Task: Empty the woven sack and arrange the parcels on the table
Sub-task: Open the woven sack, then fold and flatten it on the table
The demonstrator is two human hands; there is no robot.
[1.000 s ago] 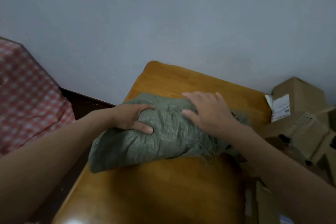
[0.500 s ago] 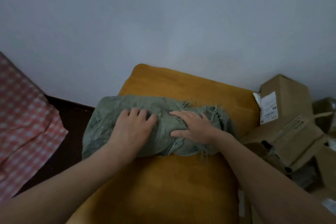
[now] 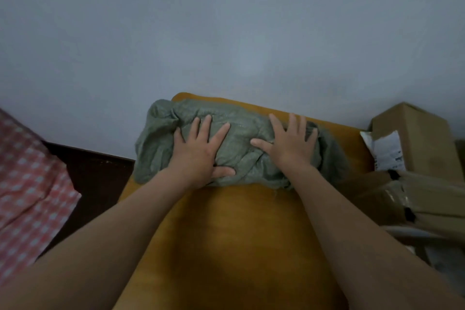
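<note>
A crumpled grey-green woven sack [image 3: 239,143] lies bunched at the far end of the orange-brown wooden table [image 3: 239,234], against the wall. My left hand [image 3: 201,151] presses flat on its left half with fingers spread. My right hand [image 3: 289,143] lies flat on its right half, fingers straight. Frayed threads hang from the sack's near right edge. Brown cardboard parcels [image 3: 415,133] stand to the right of the table, one with a white label. What the sack holds is hidden.
A pale wall rises right behind the table. A red-and-white checked cloth [image 3: 30,196] lies at the left, with a dark gap of floor between it and the table. More taped cardboard boxes [image 3: 415,201] crowd the right side.
Both hands slid the sack farther from me toward the wall. My left hand went from gripping the sack's side to lying flat on top, and the right hand's fingers straightened.
</note>
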